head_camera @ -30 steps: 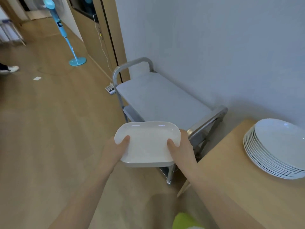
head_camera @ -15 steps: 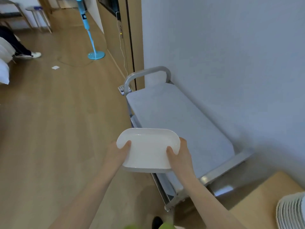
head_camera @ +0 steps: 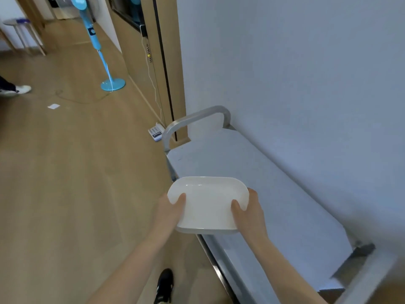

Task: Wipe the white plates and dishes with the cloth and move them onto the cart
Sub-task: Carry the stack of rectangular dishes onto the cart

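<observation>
glossy white dish (head_camera: 208,205), brushed metal cart (head_camera: 252,172) (matt top), wood-look floor (head_camera: 76,183)

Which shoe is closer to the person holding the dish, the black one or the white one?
The black shoe, right below the arms at the bottom edge. The white shoe sits far off at the left edge, across the wooden floor.

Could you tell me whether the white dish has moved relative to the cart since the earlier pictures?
Yes. The white dish, gripped by both hands, has advanced along the cart toward its handle end, now above the top's near edge.
</observation>
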{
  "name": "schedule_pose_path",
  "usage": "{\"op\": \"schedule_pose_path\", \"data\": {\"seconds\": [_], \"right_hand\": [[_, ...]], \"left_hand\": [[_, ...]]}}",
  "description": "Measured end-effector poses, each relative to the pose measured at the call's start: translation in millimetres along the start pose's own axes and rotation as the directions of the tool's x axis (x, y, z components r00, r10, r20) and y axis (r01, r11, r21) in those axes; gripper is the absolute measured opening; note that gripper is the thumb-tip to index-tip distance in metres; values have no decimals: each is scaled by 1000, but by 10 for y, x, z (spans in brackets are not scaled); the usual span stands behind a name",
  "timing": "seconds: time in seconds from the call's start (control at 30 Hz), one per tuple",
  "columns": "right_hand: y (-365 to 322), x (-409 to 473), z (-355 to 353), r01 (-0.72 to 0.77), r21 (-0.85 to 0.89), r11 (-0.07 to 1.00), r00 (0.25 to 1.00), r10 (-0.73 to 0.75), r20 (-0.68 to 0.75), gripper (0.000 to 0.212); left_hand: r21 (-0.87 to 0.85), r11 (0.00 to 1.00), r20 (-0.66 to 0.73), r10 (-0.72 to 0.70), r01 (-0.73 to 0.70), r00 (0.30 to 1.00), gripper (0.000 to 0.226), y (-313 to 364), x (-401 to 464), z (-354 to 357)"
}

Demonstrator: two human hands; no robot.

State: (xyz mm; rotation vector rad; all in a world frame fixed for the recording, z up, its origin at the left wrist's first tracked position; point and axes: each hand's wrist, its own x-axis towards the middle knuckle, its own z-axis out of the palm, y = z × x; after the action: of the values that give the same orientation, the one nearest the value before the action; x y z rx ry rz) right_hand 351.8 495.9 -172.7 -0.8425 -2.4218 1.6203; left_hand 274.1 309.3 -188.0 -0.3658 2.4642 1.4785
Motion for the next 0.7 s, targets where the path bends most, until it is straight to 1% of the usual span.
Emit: {"op": "schedule_pose_path", "data": {"seconds": [0.07, 0.13, 0.3, 0.43, 0.57, 0.7], "right_hand": [[-99, 151, 163, -27, 13, 1000, 999, 28, -44, 45], [-204, 287, 317, -58, 36, 998, 995, 61, -84, 45], [-412, 607, 620, -112, 87, 990, 970, 128, -205, 44], [-492, 831, 726, -142, 120, 983, 942, 171, -288, 43], [-482, 1061, 731, -169, 131, 977, 916, 205, -344, 43], [-389, 1316, 673, -187, 154, 970, 902, 232, -364, 43]], "left_hand": [[21, 999, 25, 32, -32, 999, 30, 75, 301, -44], [39, 998, 72, 54, -57, 996, 31, 188, 590, -110], [57, 990, 212, 115, -129, 971, 47, 494, 1256, -158], [93, 975, 323, 163, -203, 932, 54, 672, 1663, -63], [214, 935, 365, 193, -283, 911, 61, 780, 1973, 147], [269, 914, 401, 181, -304, 898, 65, 906, 2185, 414]]}}
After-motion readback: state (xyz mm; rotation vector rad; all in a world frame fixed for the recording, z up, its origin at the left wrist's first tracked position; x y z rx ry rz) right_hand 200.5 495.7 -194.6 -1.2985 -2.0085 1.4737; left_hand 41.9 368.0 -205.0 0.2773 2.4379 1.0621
